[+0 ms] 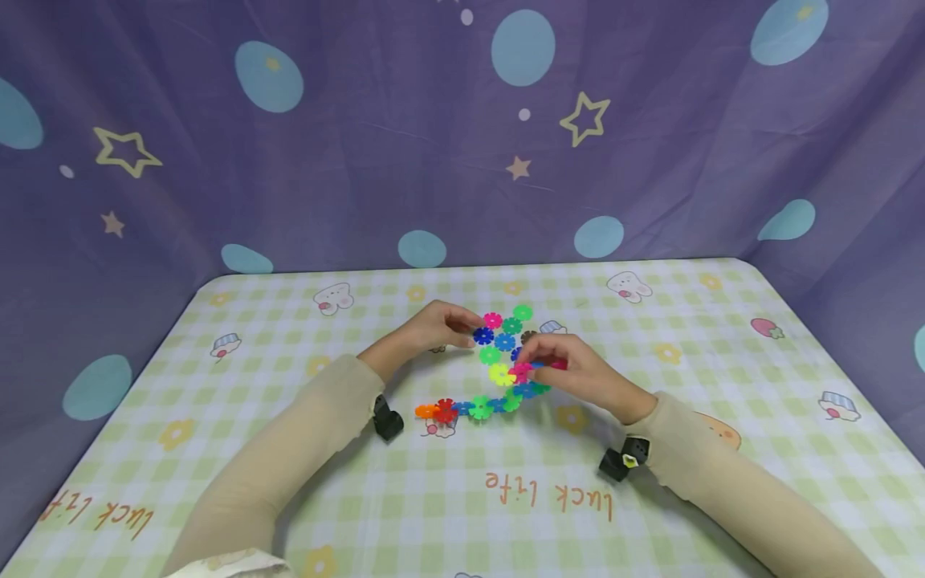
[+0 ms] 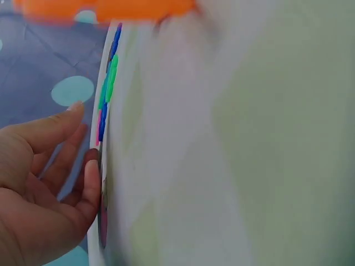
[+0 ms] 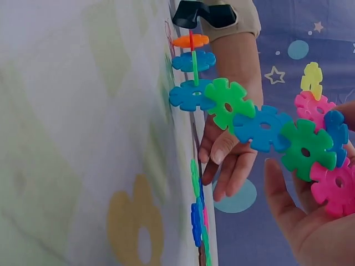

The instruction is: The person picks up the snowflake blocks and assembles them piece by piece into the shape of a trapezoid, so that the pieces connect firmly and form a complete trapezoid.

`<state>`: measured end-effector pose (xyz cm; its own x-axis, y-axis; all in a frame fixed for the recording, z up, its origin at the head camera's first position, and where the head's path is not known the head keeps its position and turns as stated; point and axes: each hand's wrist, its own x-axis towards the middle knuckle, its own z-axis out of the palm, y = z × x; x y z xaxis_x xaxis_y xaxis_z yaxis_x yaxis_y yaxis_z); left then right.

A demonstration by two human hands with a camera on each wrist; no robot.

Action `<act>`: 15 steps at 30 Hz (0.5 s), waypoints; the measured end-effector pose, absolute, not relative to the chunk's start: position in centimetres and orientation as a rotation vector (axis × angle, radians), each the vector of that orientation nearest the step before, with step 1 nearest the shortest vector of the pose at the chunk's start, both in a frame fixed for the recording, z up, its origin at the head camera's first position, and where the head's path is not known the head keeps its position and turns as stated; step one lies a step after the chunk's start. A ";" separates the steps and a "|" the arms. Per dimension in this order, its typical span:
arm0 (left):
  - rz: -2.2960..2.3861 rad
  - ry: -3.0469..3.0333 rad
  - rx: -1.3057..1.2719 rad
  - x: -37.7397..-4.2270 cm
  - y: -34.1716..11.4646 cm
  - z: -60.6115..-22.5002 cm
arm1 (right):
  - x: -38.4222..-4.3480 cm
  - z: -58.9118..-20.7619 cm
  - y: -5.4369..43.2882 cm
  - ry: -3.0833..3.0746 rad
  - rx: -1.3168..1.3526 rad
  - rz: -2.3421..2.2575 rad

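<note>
Item: linked chain of flower-shaped discs (image 1: 480, 407). Place: its upper end is sitting in the right hand, and its tail is curving out below and between both hands.

Right hand (image 1: 567, 361): thumb and fingers are pinching the chain near a pink disc (image 3: 336, 187), raising that end above the bench (image 1: 405, 502). Left hand (image 1: 439, 325): its thumb and fingers are standing apart, relaxed, beside loose-looking flat discs (image 1: 504, 342); whether it is touching one, the pictures are not showing. The two hands are standing apart.

Handling, as judged: the tail is likely to be twisting under its own weight, so the pinch is best sitting close to the joint being worked, with the left hand supporting the run. Slots are probably needing to meet squarely, with even pressure, since skewed notches could be popping neighbouring joints loose.

Material: apparently thin, slightly flexible plastic, smooth and bright. Shape: round outline, notched rim forming blunt petals, small hole at centre. Joints: several discs are meeting crosswise, slot into slot. Colours: orange and red are marking the tail; yellow is showing left of the right fingertips.
</note>
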<state>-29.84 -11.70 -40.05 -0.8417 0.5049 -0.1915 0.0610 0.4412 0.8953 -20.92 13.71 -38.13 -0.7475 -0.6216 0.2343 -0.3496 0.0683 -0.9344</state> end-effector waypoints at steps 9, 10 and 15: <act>1.213 2.270 0.720 -29.9 -11.2 -40.5 | -21.1 -38.2 13.5 2.170 -1.074 -1.693; 1.204 2.273 0.731 -29.9 -11.2 -40.5 | -21.1 -38.2 13.5 2.173 -1.081 -1.692; 1.170 2.293 0.749 -29.8 -11.0 -40.6 | -21.2 -38.1 13.5 2.184 -1.124 -1.668</act>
